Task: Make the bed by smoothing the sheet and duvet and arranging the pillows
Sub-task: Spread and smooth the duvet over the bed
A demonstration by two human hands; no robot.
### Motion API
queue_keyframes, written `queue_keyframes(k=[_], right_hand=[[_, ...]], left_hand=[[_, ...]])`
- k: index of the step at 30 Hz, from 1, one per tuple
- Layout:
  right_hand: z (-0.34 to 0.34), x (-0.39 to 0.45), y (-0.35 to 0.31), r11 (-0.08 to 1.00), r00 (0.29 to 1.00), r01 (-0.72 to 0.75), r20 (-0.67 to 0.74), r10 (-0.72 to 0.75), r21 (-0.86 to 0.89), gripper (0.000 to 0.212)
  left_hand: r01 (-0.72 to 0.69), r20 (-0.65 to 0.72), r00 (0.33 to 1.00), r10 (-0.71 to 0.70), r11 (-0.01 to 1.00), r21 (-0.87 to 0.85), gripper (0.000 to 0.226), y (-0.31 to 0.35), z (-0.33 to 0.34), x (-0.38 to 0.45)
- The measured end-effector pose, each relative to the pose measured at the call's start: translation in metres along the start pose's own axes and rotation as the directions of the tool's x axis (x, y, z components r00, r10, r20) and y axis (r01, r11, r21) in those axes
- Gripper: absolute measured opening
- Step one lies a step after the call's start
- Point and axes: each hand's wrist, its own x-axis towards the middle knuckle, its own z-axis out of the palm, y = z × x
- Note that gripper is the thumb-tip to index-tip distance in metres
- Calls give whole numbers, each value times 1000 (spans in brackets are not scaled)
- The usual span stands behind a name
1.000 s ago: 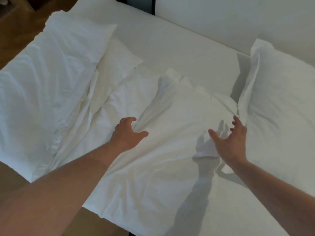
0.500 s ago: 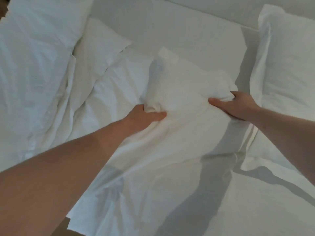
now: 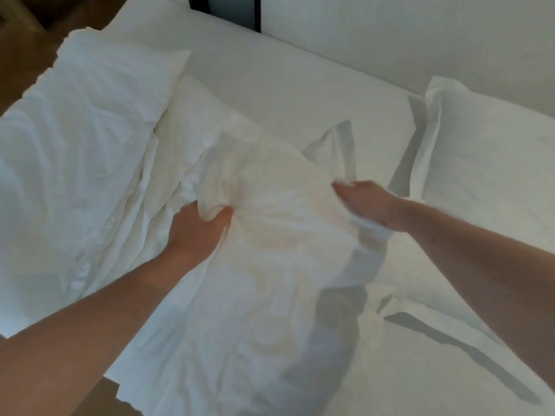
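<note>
A white pillow (image 3: 282, 205) lies in the middle of the bed, partly raised and creased. My left hand (image 3: 198, 232) grips a bunch of its cover on the left side. My right hand (image 3: 366, 202) holds its right edge, blurred by motion. A second white pillow (image 3: 486, 157) with a flanged border lies at the right. A crumpled white duvet (image 3: 75, 163) is heaped at the left, with another pillow (image 3: 192, 124) partly tucked under it. The white fitted sheet (image 3: 300, 85) is bare toward the far side.
Brown wooden floor (image 3: 27, 61) shows beyond the bed's left edge and at the near edge below my left arm. A white wall (image 3: 420, 34) runs along the far side, with a dark vertical strip (image 3: 228, 10) at the top.
Both hands went from spread above the middle pillow to gripping its two sides. The pillow has been lifted and pulled toward me, and its cover is bunched.
</note>
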Motion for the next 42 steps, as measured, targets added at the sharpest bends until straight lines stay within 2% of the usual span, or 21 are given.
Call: queue_keyframes(k=[2,4,6,8,11,13,14,16,18,20,23,27,30,32,33,34,35,36,37,39,42], right_hand=[[22,4,9,998,1000,-15,25,16,-56,31],[35,9,18,994,998,-2,-63,-5,-110,35],[35,15,22,998,956,43,-287,-54,-43,62],[28,22,17,1000,904,-1,-427,8,18,90],[21,29,10,984,925,-177,-345,156,-32,103],[23,27,3,974,950,-216,-246,192,-74,91],[26,26,-3,981,964,-175,-220,152,-85,71],[30,26,-15,995,975,-31,-223,9,-92,33],[29,22,-30,995,976,83,-197,-92,-53,22],[26,17,-39,991,975,130,-180,-131,-21,14],[12,9,-39,981,974,166,-172,-147,98,12],[-7,-11,-40,974,984,159,-110,-142,162,28],[-8,-15,-33,976,972,102,-227,-56,194,33],[-10,-15,-19,993,940,94,-335,-64,75,45],[-11,-16,-6,996,918,84,-388,-77,1,50],[-12,-17,9,995,899,66,-429,-93,-76,50],[-11,-18,25,989,887,52,-447,-111,-142,49],[-7,-20,40,981,888,44,-442,-125,-190,51],[-1,-25,56,971,889,46,-434,-147,-234,57],[16,-38,82,964,876,72,-446,-184,-255,68],[47,-69,111,979,839,79,-518,-166,-186,82]], left_hand=[[90,152,983,-104,991,101,57,-13,6,12],[150,233,960,-158,987,52,69,-20,6,14],[131,240,964,-119,991,-37,53,-14,3,14],[89,227,972,-67,992,-87,32,-7,-2,15],[50,244,970,-9,985,-165,24,1,-8,10],[49,275,961,15,973,-224,11,3,-16,4],[49,282,959,29,963,-266,5,5,-21,-1],[44,301,952,61,943,-331,17,11,-34,-12],[53,314,945,88,909,-412,16,20,-45,-21],[51,319,940,123,872,-487,16,35,-55,-27],[8,338,917,213,836,-548,14,67,-59,-31],[15,352,897,268,776,-630,19,115,-50,-25],[62,310,929,201,742,-667,24,127,-31,-8],[70,227,970,92,783,-618,20,107,-9,17],[80,192,981,23,856,-510,28,88,2,30],[106,177,983,-52,944,-312,44,66,11,40],[145,161,978,-130,986,-79,65,42,17,46],[182,138,971,-195,978,97,86,19,21,49],[190,125,969,-215,964,187,100,1,23,47],[88,165,977,-135,960,265,107,-20,27,31],[-142,309,950,40,938,316,93,-42,30,-11]])
